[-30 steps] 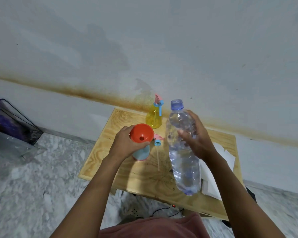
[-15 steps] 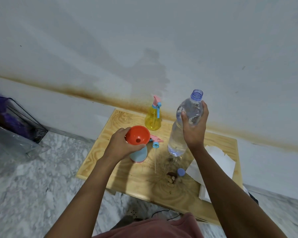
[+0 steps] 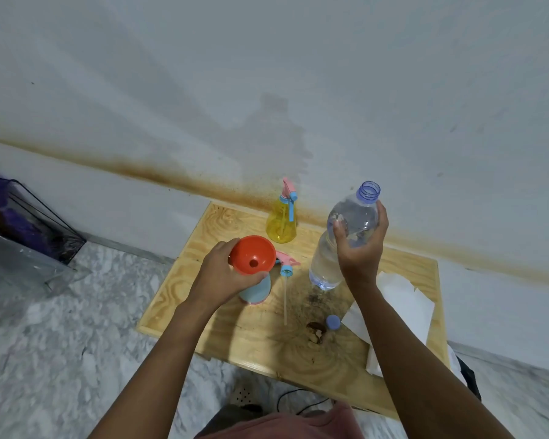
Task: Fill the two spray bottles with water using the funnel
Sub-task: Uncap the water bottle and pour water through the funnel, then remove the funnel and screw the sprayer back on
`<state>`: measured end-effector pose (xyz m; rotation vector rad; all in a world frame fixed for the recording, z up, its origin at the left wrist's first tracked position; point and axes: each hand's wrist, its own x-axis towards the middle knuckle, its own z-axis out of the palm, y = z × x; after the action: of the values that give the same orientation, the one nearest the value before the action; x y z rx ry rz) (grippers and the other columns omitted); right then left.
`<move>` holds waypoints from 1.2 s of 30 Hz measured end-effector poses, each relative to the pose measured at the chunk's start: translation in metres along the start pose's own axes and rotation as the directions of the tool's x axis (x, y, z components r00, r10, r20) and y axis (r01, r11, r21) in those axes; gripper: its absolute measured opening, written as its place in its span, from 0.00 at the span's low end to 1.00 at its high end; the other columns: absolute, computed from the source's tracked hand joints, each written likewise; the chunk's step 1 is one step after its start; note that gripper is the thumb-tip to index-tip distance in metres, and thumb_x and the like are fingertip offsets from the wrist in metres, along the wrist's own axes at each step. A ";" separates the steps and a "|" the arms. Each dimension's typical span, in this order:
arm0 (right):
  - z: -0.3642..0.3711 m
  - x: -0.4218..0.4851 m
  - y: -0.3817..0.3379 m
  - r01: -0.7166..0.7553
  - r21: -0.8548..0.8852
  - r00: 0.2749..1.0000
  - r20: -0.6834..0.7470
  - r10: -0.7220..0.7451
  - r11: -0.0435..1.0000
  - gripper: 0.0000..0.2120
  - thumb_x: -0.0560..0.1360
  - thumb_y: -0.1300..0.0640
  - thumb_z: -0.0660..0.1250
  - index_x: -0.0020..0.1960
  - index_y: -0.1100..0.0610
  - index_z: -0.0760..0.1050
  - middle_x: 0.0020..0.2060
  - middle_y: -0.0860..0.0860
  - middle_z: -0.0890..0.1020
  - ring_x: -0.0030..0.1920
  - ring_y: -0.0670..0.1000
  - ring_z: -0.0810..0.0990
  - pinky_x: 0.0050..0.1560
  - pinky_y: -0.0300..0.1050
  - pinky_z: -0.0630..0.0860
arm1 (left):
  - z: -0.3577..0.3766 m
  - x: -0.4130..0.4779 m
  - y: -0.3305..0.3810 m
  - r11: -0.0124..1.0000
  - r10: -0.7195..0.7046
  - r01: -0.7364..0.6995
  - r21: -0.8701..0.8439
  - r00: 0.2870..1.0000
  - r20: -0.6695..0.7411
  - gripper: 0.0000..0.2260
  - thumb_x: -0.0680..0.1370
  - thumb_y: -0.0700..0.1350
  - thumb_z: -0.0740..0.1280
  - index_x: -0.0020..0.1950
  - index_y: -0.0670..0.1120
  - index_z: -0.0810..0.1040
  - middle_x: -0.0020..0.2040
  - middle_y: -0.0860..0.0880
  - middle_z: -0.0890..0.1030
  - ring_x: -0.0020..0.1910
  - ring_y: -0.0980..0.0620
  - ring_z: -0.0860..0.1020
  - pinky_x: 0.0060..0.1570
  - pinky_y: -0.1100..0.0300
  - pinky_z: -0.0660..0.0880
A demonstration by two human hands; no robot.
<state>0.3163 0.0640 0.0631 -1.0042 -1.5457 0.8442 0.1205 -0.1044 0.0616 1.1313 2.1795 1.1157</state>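
funnel [image 3: 252, 255] orange | spray bottle [image 3: 281, 225] yellow | cap [image 3: 333, 322] blue | table [image 3: 184, 299] pale woodgrain

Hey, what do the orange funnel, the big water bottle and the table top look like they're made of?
Orange funnel: looks like opaque moulded plastic, smooth with a slight sheen and uniform colour.
Water bottle: thin clear plastic with a bluish tint; you can see through it, and its mouth is threaded.
Table top: pale wood, probably plywood, given the broad swirling grain and a knot; it looks unpainted, with dark stains.

Both arms extended, left hand [image 3: 227, 274] and right hand [image 3: 360, 248] clasped.
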 end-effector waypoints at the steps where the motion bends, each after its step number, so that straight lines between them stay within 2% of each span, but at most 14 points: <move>1: -0.001 0.000 0.000 -0.006 -0.013 1.000 0.005 0.006 1.000 0.38 0.72 0.48 0.74 0.76 0.57 0.60 0.71 0.55 0.70 0.72 0.52 0.69 0.69 0.59 0.70 | 0.001 0.000 -0.001 1.000 0.002 -0.002 -0.002 1.000 -0.002 0.36 0.62 0.53 0.83 0.68 0.50 0.74 0.56 0.52 0.76 0.55 0.53 0.76 0.53 0.59 0.76; 3: -0.002 -0.003 -0.002 -0.017 -0.040 1.000 0.013 0.017 0.999 0.41 0.72 0.47 0.74 0.77 0.56 0.58 0.72 0.54 0.70 0.73 0.51 0.68 0.70 0.55 0.70 | 0.001 0.000 -0.002 1.000 0.004 -0.004 -0.003 1.000 -0.005 0.37 0.62 0.53 0.83 0.69 0.49 0.73 0.57 0.52 0.75 0.55 0.53 0.75 0.54 0.59 0.76; 7: -0.004 -0.018 -0.007 -0.076 -0.152 0.997 -0.046 0.069 0.985 0.41 0.72 0.47 0.75 0.77 0.57 0.58 0.72 0.53 0.68 0.73 0.47 0.66 0.67 0.37 0.68 | 0.002 0.001 -0.005 1.000 0.006 -0.006 0.002 1.000 -0.001 0.39 0.62 0.54 0.82 0.70 0.50 0.72 0.58 0.53 0.74 0.56 0.54 0.75 0.53 0.61 0.74; 11: 0.002 -0.062 -0.010 -0.092 -0.321 0.975 -0.222 0.019 0.943 0.30 0.72 0.48 0.71 0.69 0.58 0.65 0.62 0.55 0.72 0.63 0.55 0.71 0.62 0.54 0.73 | 0.004 0.001 -0.011 1.000 0.008 -0.008 -0.009 1.000 0.001 0.40 0.62 0.55 0.82 0.71 0.52 0.70 0.60 0.56 0.72 0.58 0.56 0.74 0.54 0.61 0.73; 13: 0.012 -0.084 -0.012 -0.104 -0.338 0.987 -0.149 0.055 0.935 0.21 0.73 0.49 0.69 0.62 0.56 0.70 0.55 0.52 0.75 0.56 0.53 0.74 0.57 0.56 0.75 | 0.005 0.000 -0.013 1.000 0.018 -0.018 -0.024 1.000 -0.001 0.40 0.63 0.56 0.82 0.70 0.52 0.69 0.60 0.57 0.71 0.58 0.56 0.73 0.54 0.62 0.73; 15: 0.026 -0.093 -0.019 -0.150 -0.273 0.982 0.068 0.174 0.950 0.12 0.77 0.50 0.68 0.58 0.52 0.74 0.50 0.48 0.77 0.50 0.48 0.77 0.52 0.52 0.78 | 0.006 -0.001 -0.014 0.999 0.027 -0.027 -0.045 1.000 0.001 0.40 0.63 0.56 0.82 0.70 0.53 0.69 0.61 0.57 0.71 0.58 0.56 0.73 0.54 0.62 0.73; 17: 0.039 -0.088 -0.025 -0.241 -0.233 0.908 0.289 0.304 0.942 0.07 0.79 0.48 0.65 0.55 0.48 0.76 0.49 0.46 0.80 0.48 0.45 0.79 0.50 0.47 0.78 | 0.006 -0.002 -0.015 0.998 0.028 -0.028 -0.061 1.000 0.004 0.40 0.63 0.58 0.81 0.70 0.53 0.68 0.61 0.57 0.72 0.59 0.56 0.73 0.54 0.62 0.73; 20: 0.056 -0.073 -0.031 -0.412 -0.186 0.776 0.442 0.450 0.892 0.13 0.79 0.44 0.64 0.54 0.52 0.79 0.46 0.46 0.83 0.47 0.45 0.81 0.50 0.45 0.78 | 0.006 0.000 -0.017 0.996 0.029 -0.028 -0.081 1.000 0.010 0.40 0.63 0.60 0.81 0.70 0.54 0.69 0.62 0.57 0.73 0.59 0.56 0.74 0.54 0.62 0.74; 23: 0.068 -0.066 -0.034 -0.374 -0.243 0.772 0.453 0.446 0.895 0.09 0.78 0.50 0.66 0.48 0.55 0.81 0.38 0.48 0.84 0.40 0.49 0.82 0.45 0.48 0.79 | 0.005 0.001 -0.021 0.994 0.026 -0.024 -0.108 0.999 0.022 0.39 0.63 0.60 0.80 0.70 0.54 0.69 0.63 0.55 0.73 0.60 0.54 0.75 0.56 0.59 0.76; 26: 0.072 -0.060 -0.037 -0.371 -0.260 0.793 0.412 0.450 0.892 0.04 0.76 0.59 0.66 0.45 0.55 0.80 0.35 0.48 0.82 0.38 0.49 0.82 0.45 0.50 0.80 | 0.004 0.003 -0.027 0.992 0.008 -0.002 -0.123 0.999 0.051 0.42 0.62 0.61 0.80 0.72 0.54 0.67 0.66 0.54 0.72 0.62 0.53 0.75 0.59 0.54 0.77; 29: 0.071 -0.057 -0.038 -0.339 -0.289 0.826 0.365 0.430 0.895 0.06 0.75 0.60 0.65 0.44 0.54 0.80 0.36 0.45 0.82 0.40 0.46 0.81 0.45 0.47 0.80 | 0.001 0.004 -0.034 0.989 0.000 0.012 -0.147 0.997 0.083 0.48 0.61 0.62 0.81 0.75 0.56 0.62 0.68 0.54 0.70 0.62 0.55 0.74 0.59 0.55 0.75; 32: 0.070 -0.058 -0.036 -0.319 -0.287 0.841 0.353 0.410 0.903 0.06 0.75 0.59 0.66 0.44 0.54 0.81 0.35 0.47 0.83 0.41 0.49 0.82 0.46 0.50 0.81 | -0.001 0.004 -0.043 0.984 0.015 0.012 -0.177 0.988 0.153 0.52 0.57 0.65 0.80 0.76 0.59 0.60 0.68 0.57 0.68 0.62 0.60 0.72 0.58 0.60 0.71; 34: 0.070 -0.058 -0.034 -0.287 -0.299 0.850 0.358 0.386 0.910 0.06 0.76 0.58 0.66 0.47 0.55 0.82 0.34 0.47 0.83 0.39 0.48 0.83 0.45 0.48 0.81 | 0.001 0.007 -0.051 0.990 0.019 0.009 -0.142 0.980 0.197 0.51 0.58 0.62 0.82 0.76 0.59 0.61 0.69 0.58 0.68 0.63 0.59 0.72 0.59 0.60 0.70; 36: 0.068 -0.058 -0.032 -0.251 -0.313 0.849 0.383 0.363 0.916 0.07 0.77 0.58 0.66 0.50 0.56 0.82 0.35 0.46 0.83 0.37 0.44 0.82 0.41 0.41 0.80 | 0.006 0.010 -0.057 0.995 0.036 -0.017 -0.096 0.978 0.204 0.45 0.61 0.57 0.82 0.74 0.57 0.66 0.67 0.57 0.71 0.62 0.58 0.73 0.57 0.60 0.71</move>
<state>0.2491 -0.0024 0.0566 -1.3436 -1.9371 1.1798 0.0928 -0.1127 0.0113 1.1814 1.9403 1.0500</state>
